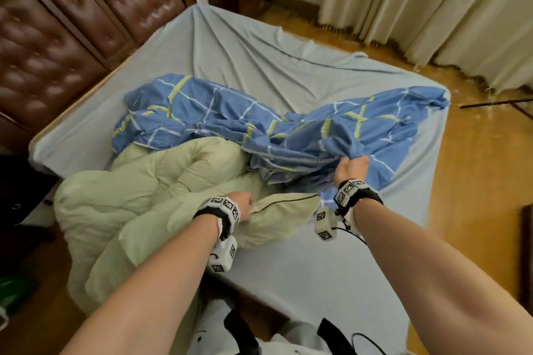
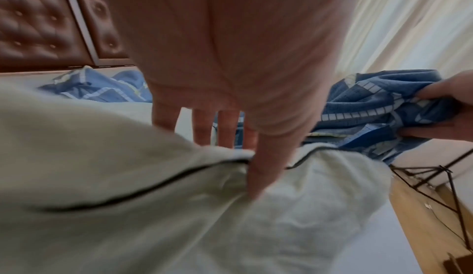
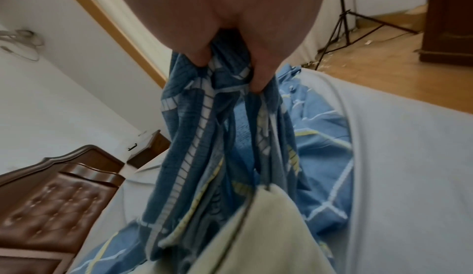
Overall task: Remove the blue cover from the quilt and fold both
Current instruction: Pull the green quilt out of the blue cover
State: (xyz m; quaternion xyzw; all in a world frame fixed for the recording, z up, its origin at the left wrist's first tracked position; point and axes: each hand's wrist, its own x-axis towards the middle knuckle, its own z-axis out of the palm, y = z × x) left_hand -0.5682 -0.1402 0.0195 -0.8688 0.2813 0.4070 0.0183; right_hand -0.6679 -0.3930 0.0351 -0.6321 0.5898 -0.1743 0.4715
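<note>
Blue cover [image 1: 302, 130] x1 in right hand [image 1: 352, 168]; quilt [image 1: 150, 196] x1 in left hand [image 1: 245, 204]

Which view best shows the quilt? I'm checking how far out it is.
Head view: the quilt lies mostly out of the cover. Left wrist view shows only its blurred piped edge, right wrist view just one corner.

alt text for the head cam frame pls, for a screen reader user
Over a bed, the person's right hand grips a bunched blue checked fabric cover while the left hand pinches the dark-piped edge of a pale green padded quilt, already largely out of the cover. Both lie on a light grey bedsheet, with a brown tufted headboard at left.
</note>
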